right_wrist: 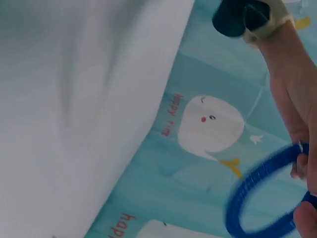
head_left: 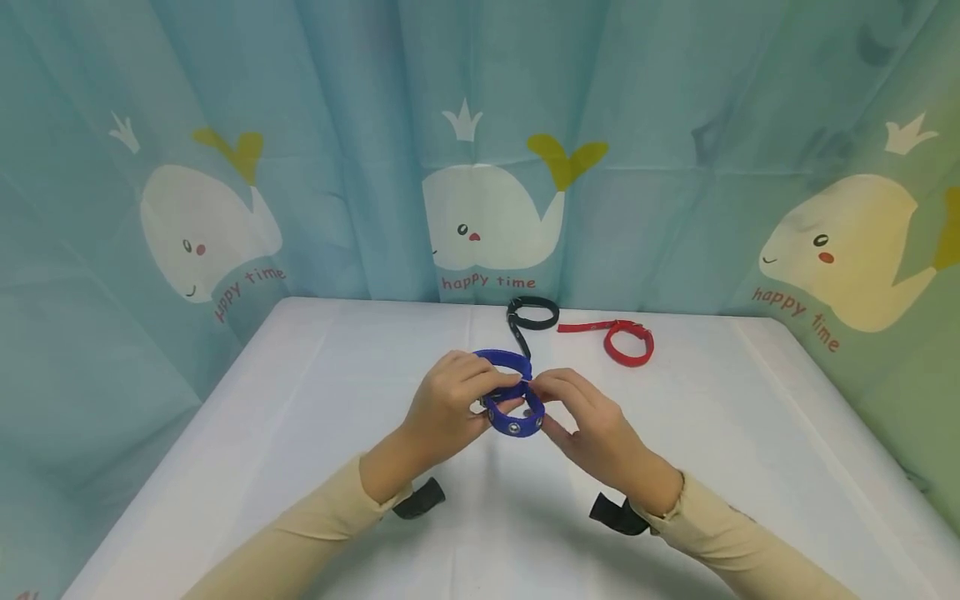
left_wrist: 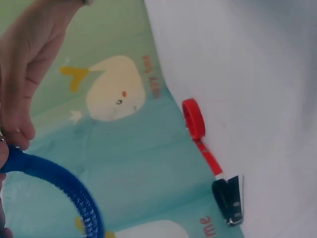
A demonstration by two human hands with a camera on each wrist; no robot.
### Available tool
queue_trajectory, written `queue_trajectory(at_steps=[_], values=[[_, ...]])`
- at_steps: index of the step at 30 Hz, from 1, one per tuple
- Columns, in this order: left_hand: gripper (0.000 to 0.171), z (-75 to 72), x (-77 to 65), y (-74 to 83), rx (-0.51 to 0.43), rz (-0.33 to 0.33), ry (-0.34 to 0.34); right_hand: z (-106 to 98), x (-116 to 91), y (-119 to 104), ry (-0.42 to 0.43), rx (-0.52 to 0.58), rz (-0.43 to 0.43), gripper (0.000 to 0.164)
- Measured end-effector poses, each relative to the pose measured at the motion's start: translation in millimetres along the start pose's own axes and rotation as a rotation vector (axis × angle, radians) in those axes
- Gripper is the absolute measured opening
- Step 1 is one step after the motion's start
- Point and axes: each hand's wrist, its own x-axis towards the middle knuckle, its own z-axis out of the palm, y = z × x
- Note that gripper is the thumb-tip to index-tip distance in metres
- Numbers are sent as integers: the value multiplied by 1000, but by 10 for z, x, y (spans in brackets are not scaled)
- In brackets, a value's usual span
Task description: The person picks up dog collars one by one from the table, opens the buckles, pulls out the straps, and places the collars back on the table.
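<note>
Above the middle of the table, both hands hold a blue pet collar (head_left: 516, 427) with metal eyelets, its strap bent into two loops. My left hand (head_left: 450, 400) grips it at the buckle side, thumb on top. From the other side, my right hand (head_left: 596, 425) pinches the strap between thumb and fingers. The left wrist view catches one curved loop of the blue collar (left_wrist: 64, 178), with the fingers at its end. A loop of the same collar (right_wrist: 247, 191) hangs from the fingers in the right wrist view.
At the back of the white table (head_left: 337, 375) lie a black collar (head_left: 534, 326) and, to its right, a red collar (head_left: 628, 361), each coiled with a tail sticking out. A blue whale-print curtain (head_left: 360, 208) surrounds the table. Dark straps (head_left: 420, 498) hang under both wrists.
</note>
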Motion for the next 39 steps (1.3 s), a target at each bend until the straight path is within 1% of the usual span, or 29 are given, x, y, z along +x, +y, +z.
queue_trajectory(at_steps=[3, 7, 10, 12, 14, 15, 16, 19, 20, 22, 24, 25, 27, 29, 31, 32, 33, 35, 37, 39], values=[[27, 16, -14, -1, 5, 6, -11, 10, -23, -1, -18, 11, -50, 37], [24, 34, -30, -9, 30, 21, -34, -10, -25, -3, 1, -50, -160, 35], [24, 26, -37, -36, 83, 9, -36, -50, -12, -18, 59, -38, -261, 32], [25, 6, -47, -70, 119, -13, -39, -90, -2, -40, 101, -21, -279, 31], [29, -32, -59, -105, 141, -44, -51, -145, -3, -42, 116, -45, -246, 33], [31, -54, -66, -122, 140, -58, -57, -179, -5, -35, 101, -69, -203, 35], [33, -73, -77, -140, 132, -72, -64, -214, -13, -19, 75, -102, -149, 35], [35, -140, -93, -148, 82, -114, -76, -313, -32, 71, -46, -250, 1, 21], [34, -152, -100, -147, 57, -132, -80, -336, -34, 103, -84, -286, 46, 19], [32, -164, -106, -133, 14, -176, -103, -356, -28, 152, -136, -328, 118, 23], [30, -158, -102, -108, -14, -225, -143, -347, -16, 166, -189, -314, 182, 27], [29, -148, -99, -94, -22, -247, -169, -337, -7, 163, -213, -278, 212, 27], [27, -121, -88, -63, -28, -278, -225, -302, 18, 140, -246, -171, 254, 26], [27, -93, -79, -32, -45, -299, -265, -261, 41, 111, -254, -62, 275, 26], [27, -74, -76, -7, -75, -314, -279, -223, 57, 90, -234, 19, 274, 30], [27, -68, -76, 2, -91, -321, -279, -208, 62, 85, -218, 42, 262, 32], [27, -67, -77, 10, -106, -327, -275, -196, 64, 84, -199, 57, 247, 33], [25, -66, -76, 13, -100, -322, -262, -183, 67, 86, -166, 56, 216, 34], [21, -69, -70, 5, -55, -301, -253, -183, 68, 93, -151, 44, 191, 34], [19, -74, -61, -3, 17, -275, -258, -190, 69, 101, -151, 23, 171, 36]])
